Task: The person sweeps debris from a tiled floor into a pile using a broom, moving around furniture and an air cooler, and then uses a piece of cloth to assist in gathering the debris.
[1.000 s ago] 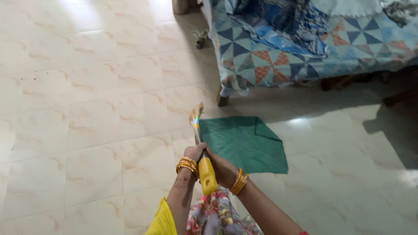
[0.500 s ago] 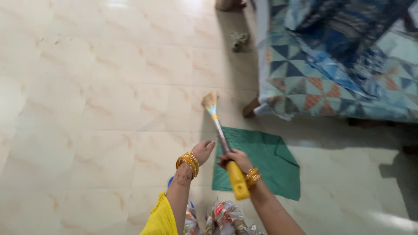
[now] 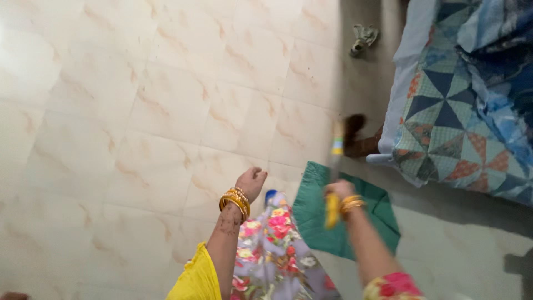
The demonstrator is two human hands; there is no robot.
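Cream marbled tile floor (image 3: 139, 111) filling most of the view, seen from above. Bed covered with a blue-and-teal patchwork quilt of triangle blocks (image 3: 461, 122) occupying the upper right, its pale sheet edge hanging down the side and a dark wooden bed leg (image 3: 361, 145) showing beneath the near corner. Green rectangular cloth mat (image 3: 316, 216) lying flat on the tiles just in front of that corner, partly hidden by the right forearm. Flowered multicoloured garment (image 3: 272, 250) hanging at bottom centre between the two arms, with a yellow sleeve (image 3: 194, 278) at the left elbow. Broom with a yellow plastic handle and a blurred dark brush head (image 3: 335, 183) rising from the right hand toward the bed leg, brush end hanging over the floor beside the mat's far edge. Right hand (image 3: 338, 191), wearing gold bangles, closing round the upper part of the yellow handle, fingers wrapped together; motion blur hiding finer detail. Left hand (image 3: 251, 182), also bangled, hovering over bare tiles left of the mat, touching nothing, fingers curling loosely inward into a half fist. Small crumpled grey-green rag (image 3: 363, 38) lying on the floor near the top, beside the bed.
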